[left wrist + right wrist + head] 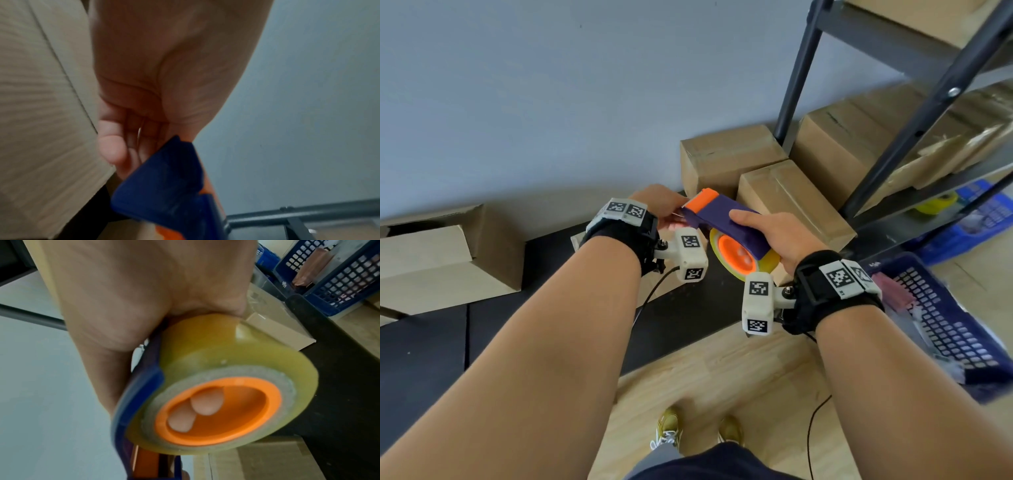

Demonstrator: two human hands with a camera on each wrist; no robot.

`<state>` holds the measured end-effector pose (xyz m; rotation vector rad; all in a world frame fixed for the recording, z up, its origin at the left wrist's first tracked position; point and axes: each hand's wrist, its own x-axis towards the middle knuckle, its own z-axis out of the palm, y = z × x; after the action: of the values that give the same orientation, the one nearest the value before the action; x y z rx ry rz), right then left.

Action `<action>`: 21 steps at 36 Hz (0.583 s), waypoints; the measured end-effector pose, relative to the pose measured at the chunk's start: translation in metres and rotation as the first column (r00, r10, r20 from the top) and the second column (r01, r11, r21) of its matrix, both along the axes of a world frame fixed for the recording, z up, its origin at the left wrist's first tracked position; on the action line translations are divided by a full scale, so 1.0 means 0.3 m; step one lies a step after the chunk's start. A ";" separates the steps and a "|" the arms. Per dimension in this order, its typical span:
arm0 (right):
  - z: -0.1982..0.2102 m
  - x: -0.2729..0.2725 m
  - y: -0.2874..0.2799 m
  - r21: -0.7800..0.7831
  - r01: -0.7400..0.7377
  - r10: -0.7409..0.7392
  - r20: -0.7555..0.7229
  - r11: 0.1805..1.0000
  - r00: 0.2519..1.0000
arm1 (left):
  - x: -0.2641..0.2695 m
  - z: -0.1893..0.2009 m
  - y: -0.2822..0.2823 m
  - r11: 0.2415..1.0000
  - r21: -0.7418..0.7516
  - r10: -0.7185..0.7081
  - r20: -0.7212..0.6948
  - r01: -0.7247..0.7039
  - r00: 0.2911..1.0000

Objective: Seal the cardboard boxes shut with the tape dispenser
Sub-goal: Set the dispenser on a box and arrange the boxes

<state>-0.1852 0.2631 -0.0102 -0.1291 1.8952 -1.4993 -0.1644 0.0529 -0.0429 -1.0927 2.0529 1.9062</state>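
Head view: right hand (780, 240) grips the purple-and-orange plastic tape dispenser (726, 219) above closed brown cardboard boxes (791, 198); left wrist view: left hand (156, 91), fingers curled, at its cutter end, grip unclear; right wrist view: fingertips (206, 404) inside the yellowish tape roll (226, 366).

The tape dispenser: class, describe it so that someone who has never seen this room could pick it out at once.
Start at the dark metal shelving rack on the right, then drop to the sealed cardboard boxes at its foot. In front of them, the right hand holds the tape dispenser in the air. Nothing else nearby is purple with an orange end and hub and carries a yellowish tape roll.
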 end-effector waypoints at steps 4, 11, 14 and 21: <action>0.003 -0.009 0.037 -0.013 0.032 -0.032 0.027 0.999 0.999 | -0.058 0.001 0.030 0.994 -0.102 -0.021 0.055 0.027 0.998; 0.000 -0.017 0.122 0.046 0.031 -0.031 0.009 0.998 0.999 | -0.120 0.027 0.035 0.985 -0.159 -0.044 0.120 0.063 0.992; -0.008 -0.022 0.161 0.048 0.039 -0.040 0.026 0.998 0.999 | -0.141 0.019 -0.013 0.927 -0.375 0.049 0.045 -0.028 0.998; -0.004 -0.038 0.207 0.035 0.011 -0.013 0.041 0.999 0.999 | -0.167 -0.010 -0.043 0.841 -0.536 0.095 0.022 -0.069 0.995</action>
<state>-0.1965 0.3253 -0.0113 -0.0710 1.8912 -1.4656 -0.2146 0.0400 -0.0459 -1.3309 2.6315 1.3322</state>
